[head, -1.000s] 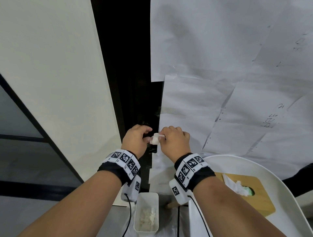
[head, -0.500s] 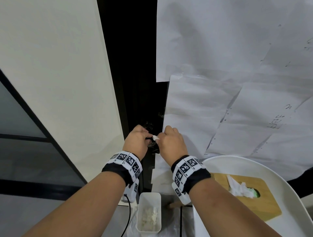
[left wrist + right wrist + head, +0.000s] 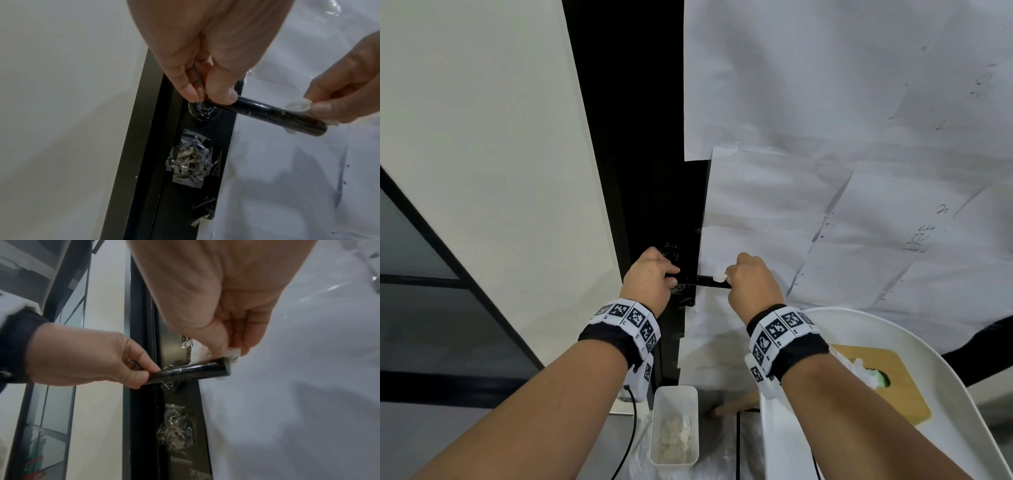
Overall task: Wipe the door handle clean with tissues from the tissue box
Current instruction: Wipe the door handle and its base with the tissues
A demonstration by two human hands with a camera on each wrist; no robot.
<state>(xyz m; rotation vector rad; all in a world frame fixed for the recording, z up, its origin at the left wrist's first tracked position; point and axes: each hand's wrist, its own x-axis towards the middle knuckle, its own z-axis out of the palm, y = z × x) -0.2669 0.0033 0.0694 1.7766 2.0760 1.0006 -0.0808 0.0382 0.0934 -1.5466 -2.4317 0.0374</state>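
Observation:
A black lever door handle (image 3: 703, 281) (image 3: 267, 112) (image 3: 189, 371) juts from a dark door stile, speckled with white marks. My left hand (image 3: 654, 277) (image 3: 207, 94) (image 3: 131, 369) pinches the handle at its inner end, by the round rose. My right hand (image 3: 746, 277) (image 3: 329, 105) (image 3: 232, 345) pinches a small wad of white tissue (image 3: 719, 275) (image 3: 298, 105) (image 3: 233, 352) and presses it on the handle's outer end. A wooden-topped tissue box (image 3: 893, 387) with a tissue sticking out sits at lower right.
The tissue box rests on a white round seat or table (image 3: 962, 428). A narrow white bin (image 3: 674, 425) with crumpled tissues stands on the floor below the handle. White paper sheets (image 3: 825, 171) cover the door; a plastic-wrapped lock (image 3: 189, 159) sits under the handle.
My right hand has slid the tissue outward along the handle, away from my left hand, baring the black bar between them. The left hand stays at the inner end.

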